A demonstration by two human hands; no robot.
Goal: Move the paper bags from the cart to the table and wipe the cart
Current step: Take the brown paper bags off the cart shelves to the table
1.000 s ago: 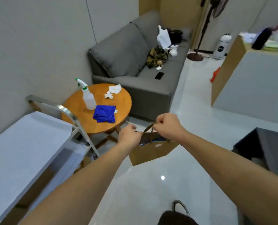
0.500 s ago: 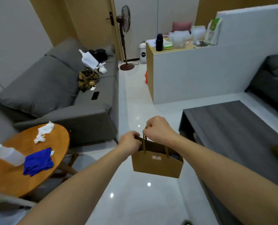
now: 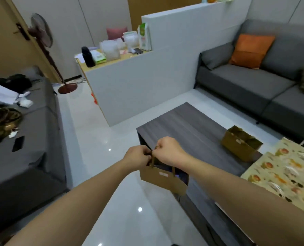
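Observation:
A small brown paper bag [image 3: 162, 180] hangs in the air at the near left corner of the dark grey coffee table [image 3: 186, 128]. My left hand [image 3: 137, 156] and my right hand [image 3: 169, 150] each grip one of its handles, close together above the bag's open mouth. Another brown paper bag [image 3: 240, 143] stands on the table further right. A larger patterned paper bag [image 3: 282, 174] with white handles lies at the table's right end. The cart is out of view.
A grey sofa [image 3: 23, 148] with clutter and a phone runs along the left. A second grey sofa [image 3: 254, 82] with an orange cushion stands behind the table. A white partition with a cluttered desk [image 3: 129, 82] and a standing fan [image 3: 44, 41] are at the back. Glossy white floor lies between.
The view has swung right, away from the cart and round wooden table. The bag, held in both hands, now hangs at the coffee table's corner, where two other bags have come into view.

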